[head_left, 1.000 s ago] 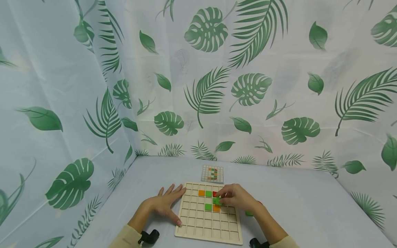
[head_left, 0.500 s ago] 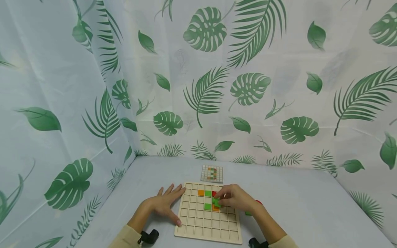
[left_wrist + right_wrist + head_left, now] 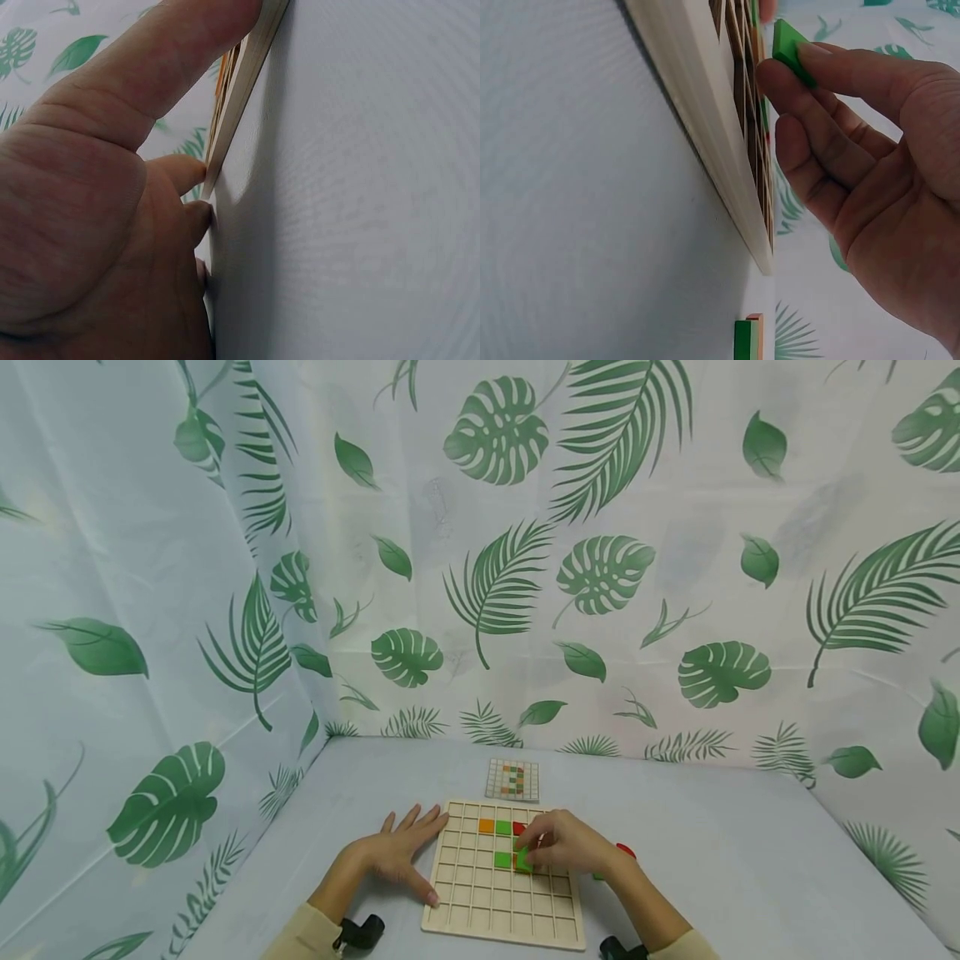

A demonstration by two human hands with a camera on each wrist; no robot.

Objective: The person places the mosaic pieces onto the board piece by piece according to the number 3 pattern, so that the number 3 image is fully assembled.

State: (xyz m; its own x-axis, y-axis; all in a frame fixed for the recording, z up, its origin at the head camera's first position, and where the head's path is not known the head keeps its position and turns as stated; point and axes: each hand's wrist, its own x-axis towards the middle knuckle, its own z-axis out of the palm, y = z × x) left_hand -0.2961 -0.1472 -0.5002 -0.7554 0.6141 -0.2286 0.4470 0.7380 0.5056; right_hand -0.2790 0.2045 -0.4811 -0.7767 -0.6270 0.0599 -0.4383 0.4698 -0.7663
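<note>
A wooden grid board (image 3: 480, 910) lies on the table, holding a short row of orange (image 3: 487, 826), green (image 3: 504, 827) and red (image 3: 519, 828) tiles. Nearer the person sits another green tile (image 3: 502, 860). My right hand (image 3: 572, 842) pinches a loose green square tile (image 3: 786, 46) between thumb and finger, tilted close over the board. In the head view it covers most of an orange tile in the grid. Spread along the board's left side, my left hand (image 3: 397, 853) has its thumb (image 3: 187, 45) and fingertips at the edge.
Behind the board lies a small pattern card (image 3: 513, 780) printed with a coloured grid. Right of the board, partly hidden by the right forearm, are a red piece (image 3: 626, 852) and a green piece (image 3: 742, 339). Leaf-printed cloth (image 3: 480, 568) hangs behind the table.
My right hand has shifted the pinched green tile slightly toward the person and tilted it, from the cell below the red tile to over the orange one. The left hand stays still.
</note>
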